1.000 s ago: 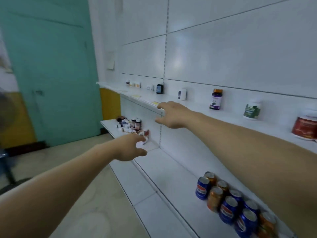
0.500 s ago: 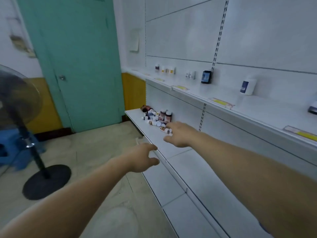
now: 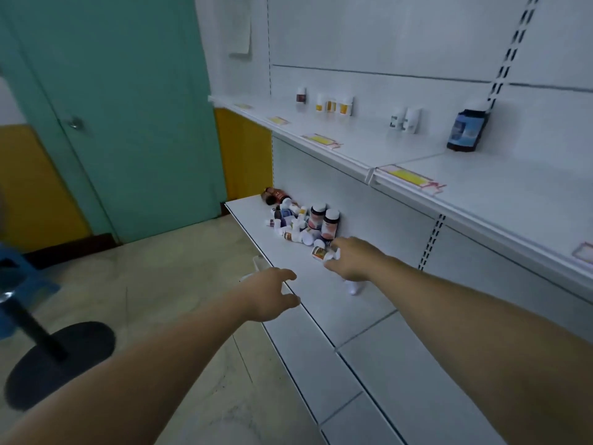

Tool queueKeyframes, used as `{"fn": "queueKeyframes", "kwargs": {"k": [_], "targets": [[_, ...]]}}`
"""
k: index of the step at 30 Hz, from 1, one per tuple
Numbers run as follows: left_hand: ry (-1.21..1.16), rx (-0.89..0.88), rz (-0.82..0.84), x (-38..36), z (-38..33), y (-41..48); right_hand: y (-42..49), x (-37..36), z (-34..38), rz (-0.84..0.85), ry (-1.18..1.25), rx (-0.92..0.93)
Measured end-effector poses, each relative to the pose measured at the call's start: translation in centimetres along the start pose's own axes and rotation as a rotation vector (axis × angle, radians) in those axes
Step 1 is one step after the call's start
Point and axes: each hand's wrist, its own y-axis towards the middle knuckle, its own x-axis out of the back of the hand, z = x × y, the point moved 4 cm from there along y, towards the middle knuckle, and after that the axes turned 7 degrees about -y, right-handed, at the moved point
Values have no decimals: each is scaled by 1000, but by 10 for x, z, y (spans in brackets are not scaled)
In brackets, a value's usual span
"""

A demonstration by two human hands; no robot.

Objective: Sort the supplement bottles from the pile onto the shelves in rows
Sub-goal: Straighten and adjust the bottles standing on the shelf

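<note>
The pile of supplement bottles (image 3: 301, 220) is heaped at the far end of the lower shelf (image 3: 321, 303). The right hand (image 3: 351, 258) is placed at its near edge, fingers touching a small orange-labelled bottle (image 3: 319, 253); whether it is gripped cannot be told. The left hand (image 3: 272, 298) is held loosely spread and empty over the shelf's front edge.

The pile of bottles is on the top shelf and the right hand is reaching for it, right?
Not quite. The head view shows the pile of bottles lying on the lower shelf, not the top one. The right hand is indeed reaching for it, at the near edge of the pile.
</note>
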Motion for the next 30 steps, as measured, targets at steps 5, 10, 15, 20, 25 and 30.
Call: {"fn": "queueKeyframes", "kwargs": {"k": [5,10,15,20,25,30], "targets": [[-31,-7,42,32,60,86,95,-12,17,2,41,-17],[66,-91,176,56,125,170,185,-31,33,-53,108,-171],[148,-172,317,98,172,251,240,-45,44,-62,203,-315],[105,-245,346,117,175,334,277,-48,31,-77,237,-487],[87,-403,444,101,159,415,322,-58,-1,-85,392,-616],[-10,-520,467,83,135,495,363,-70,-40,-140,435,-724]]}}
